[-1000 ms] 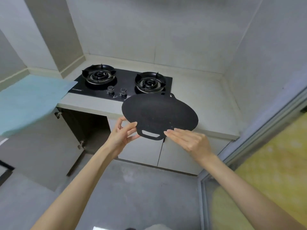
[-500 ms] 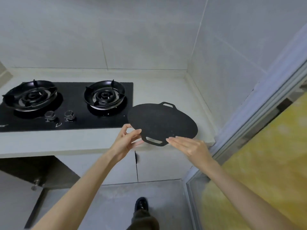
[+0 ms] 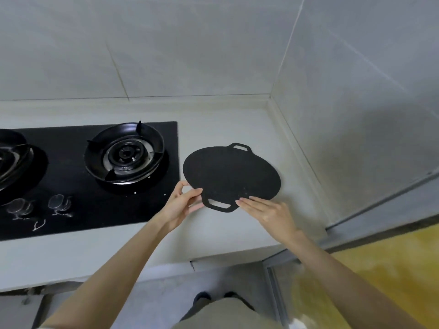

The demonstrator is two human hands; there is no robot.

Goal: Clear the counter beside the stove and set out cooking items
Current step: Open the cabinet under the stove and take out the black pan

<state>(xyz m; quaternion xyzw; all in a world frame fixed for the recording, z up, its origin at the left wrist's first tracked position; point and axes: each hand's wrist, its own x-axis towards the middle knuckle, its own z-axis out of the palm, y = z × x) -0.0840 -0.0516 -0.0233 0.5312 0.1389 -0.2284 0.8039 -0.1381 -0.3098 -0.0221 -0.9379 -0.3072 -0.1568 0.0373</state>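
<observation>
A flat round black griddle pan (image 3: 231, 173) with two small loop handles is over the pale counter (image 3: 225, 231) just right of the stove (image 3: 78, 198). My left hand (image 3: 180, 205) pinches its near-left rim beside the near handle. The fingers of my right hand (image 3: 268, 212) lie flat and together against the pan's near-right edge. Whether the pan rests on the counter or hovers just above it is unclear.
The black glass stove has two burners (image 3: 126, 155) and two knobs (image 3: 57, 201) at its front. Tiled walls close the counter at the back and right (image 3: 356, 115). Below the counter edge are cabinet doors (image 3: 228, 271), and a yellow surface (image 3: 380, 276) lies at lower right.
I have stepped closer to the counter. Both hands carried the pan forward and lowered it from in front of the counter edge to the spot right of the stove.
</observation>
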